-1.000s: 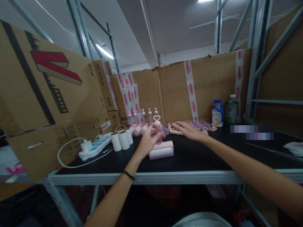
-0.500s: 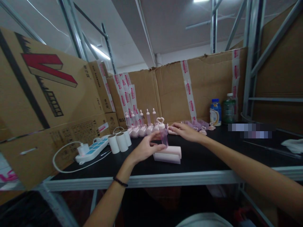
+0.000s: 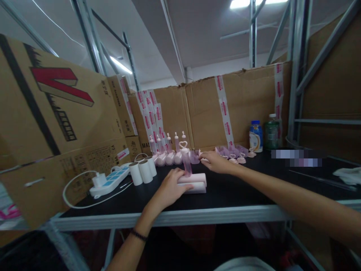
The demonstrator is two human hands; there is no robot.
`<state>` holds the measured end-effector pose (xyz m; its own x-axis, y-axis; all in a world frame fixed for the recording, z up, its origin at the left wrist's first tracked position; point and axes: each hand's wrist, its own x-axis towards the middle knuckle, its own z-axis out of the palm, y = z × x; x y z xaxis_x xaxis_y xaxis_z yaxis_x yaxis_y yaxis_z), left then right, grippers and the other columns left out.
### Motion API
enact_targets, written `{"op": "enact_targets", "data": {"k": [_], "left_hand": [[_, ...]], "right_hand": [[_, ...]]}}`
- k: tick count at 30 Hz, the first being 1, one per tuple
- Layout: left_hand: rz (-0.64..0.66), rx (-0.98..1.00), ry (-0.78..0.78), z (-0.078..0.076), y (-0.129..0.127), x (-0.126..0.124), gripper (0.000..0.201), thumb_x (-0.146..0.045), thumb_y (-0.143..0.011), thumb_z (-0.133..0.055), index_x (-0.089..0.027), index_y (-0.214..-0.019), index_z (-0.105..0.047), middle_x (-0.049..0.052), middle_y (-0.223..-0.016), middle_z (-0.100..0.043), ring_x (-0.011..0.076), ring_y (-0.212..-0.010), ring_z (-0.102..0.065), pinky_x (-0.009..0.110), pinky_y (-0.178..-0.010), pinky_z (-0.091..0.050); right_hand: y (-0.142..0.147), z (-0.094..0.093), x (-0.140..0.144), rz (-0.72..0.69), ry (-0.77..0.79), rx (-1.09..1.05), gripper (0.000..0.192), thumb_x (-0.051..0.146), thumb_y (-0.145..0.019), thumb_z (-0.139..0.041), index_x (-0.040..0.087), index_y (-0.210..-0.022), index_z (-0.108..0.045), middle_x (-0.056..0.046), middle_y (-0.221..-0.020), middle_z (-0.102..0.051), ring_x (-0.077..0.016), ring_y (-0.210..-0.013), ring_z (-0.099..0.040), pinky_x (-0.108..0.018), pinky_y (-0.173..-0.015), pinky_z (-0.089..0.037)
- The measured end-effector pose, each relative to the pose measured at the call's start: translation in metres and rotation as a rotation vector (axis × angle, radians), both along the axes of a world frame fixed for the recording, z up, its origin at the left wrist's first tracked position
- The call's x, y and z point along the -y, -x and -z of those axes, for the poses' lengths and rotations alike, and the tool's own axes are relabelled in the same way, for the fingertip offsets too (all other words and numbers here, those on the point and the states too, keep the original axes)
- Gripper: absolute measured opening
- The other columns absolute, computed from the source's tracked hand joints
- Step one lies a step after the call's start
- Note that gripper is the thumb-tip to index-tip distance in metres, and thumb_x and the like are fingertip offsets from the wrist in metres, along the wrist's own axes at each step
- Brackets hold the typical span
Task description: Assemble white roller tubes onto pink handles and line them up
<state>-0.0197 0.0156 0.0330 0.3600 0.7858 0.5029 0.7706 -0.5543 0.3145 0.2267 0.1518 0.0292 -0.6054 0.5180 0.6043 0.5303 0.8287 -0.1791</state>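
My left hand [image 3: 174, 187] is closed around the left end of a pink roller [image 3: 196, 178], which looks like a lint roller, lying on the black tabletop. Its translucent handle [image 3: 187, 167] stands upright and ends in a pink heart-shaped loop [image 3: 183, 144]. Behind and to the right, my right hand [image 3: 216, 162] has its fingers closed at the edge of a translucent purple piece [image 3: 194, 155]; the fingertips are partly hidden. Several similar pink rollers [image 3: 169, 158] with upright handles stand in a row behind my left hand.
White paper rolls [image 3: 135, 174] stand left, beside a white power strip [image 3: 113, 179] with a looping cable. Purple covers and pink heart pieces [image 3: 232, 158] lie right of centre. A blue-capped bottle [image 3: 255, 136] and a green bottle [image 3: 272, 132] stand by the cardboard wall [image 3: 203, 109].
My left hand has gone from the upright handle down to the roller's body, and the roller has shifted left. The right hand has moved slightly left and lower, and the purple piece now shows beside it.
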Motion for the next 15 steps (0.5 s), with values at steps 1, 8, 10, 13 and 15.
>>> {"op": "enact_targets", "data": {"k": [1,8,10,13,15], "left_hand": [[-0.069,-0.040,-0.034,0.002,0.008,0.000,0.033,-0.036,-0.088,-0.073,-0.019,-0.116,-0.070,0.008,-0.115,-0.065,0.0262,-0.112,-0.058,0.038,-0.101,-0.046],[-0.391,-0.297,-0.112,0.001,0.048,0.008,0.046,-0.027,-0.094,-0.053,-0.009,-0.135,-0.061,0.016,-0.112,-0.064,0.0328,-0.115,-0.055,0.047,-0.104,-0.045],[-0.411,-0.341,-0.096,-0.004,0.047,0.012,0.045,-0.029,-0.094,-0.053,-0.009,-0.134,-0.062,0.017,-0.113,-0.065,0.0333,-0.116,-0.055,0.046,-0.104,-0.045],[-0.423,-0.384,-0.071,-0.010,0.039,0.013,0.045,-0.037,-0.095,-0.056,-0.012,-0.133,-0.062,0.016,-0.113,-0.065,0.0329,-0.116,-0.057,0.044,-0.102,-0.046],[-0.433,-0.405,-0.062,-0.012,0.031,0.012,0.050,-0.043,-0.095,-0.059,-0.013,-0.135,-0.061,0.016,-0.114,-0.064,0.0325,-0.114,-0.060,0.043,-0.100,-0.047]], "right_hand": [[0.005,-0.002,-0.006,0.052,-0.036,0.082,0.027,0.015,-0.095,-0.059,0.014,-0.119,-0.071,-0.017,-0.120,-0.073,-0.0261,-0.115,-0.066,-0.037,-0.101,-0.047],[0.046,-0.012,-0.055,0.218,-0.042,0.323,0.031,0.019,-0.095,-0.059,0.015,-0.125,-0.068,-0.017,-0.126,-0.072,-0.0279,-0.117,-0.068,-0.034,-0.095,-0.049],[0.055,-0.009,-0.064,0.235,-0.040,0.348,0.030,0.022,-0.095,-0.060,0.015,-0.123,-0.068,-0.018,-0.126,-0.072,-0.0288,-0.116,-0.069,-0.034,-0.093,-0.050],[0.061,-0.002,-0.070,0.261,-0.052,0.368,0.029,0.021,-0.098,-0.056,0.015,-0.123,-0.068,-0.019,-0.125,-0.072,-0.0288,-0.117,-0.069,-0.035,-0.094,-0.049],[0.061,0.001,-0.072,0.272,-0.063,0.372,0.029,0.019,-0.099,-0.053,0.016,-0.124,-0.068,-0.019,-0.124,-0.073,-0.0286,-0.116,-0.069,-0.035,-0.094,-0.049]]}}
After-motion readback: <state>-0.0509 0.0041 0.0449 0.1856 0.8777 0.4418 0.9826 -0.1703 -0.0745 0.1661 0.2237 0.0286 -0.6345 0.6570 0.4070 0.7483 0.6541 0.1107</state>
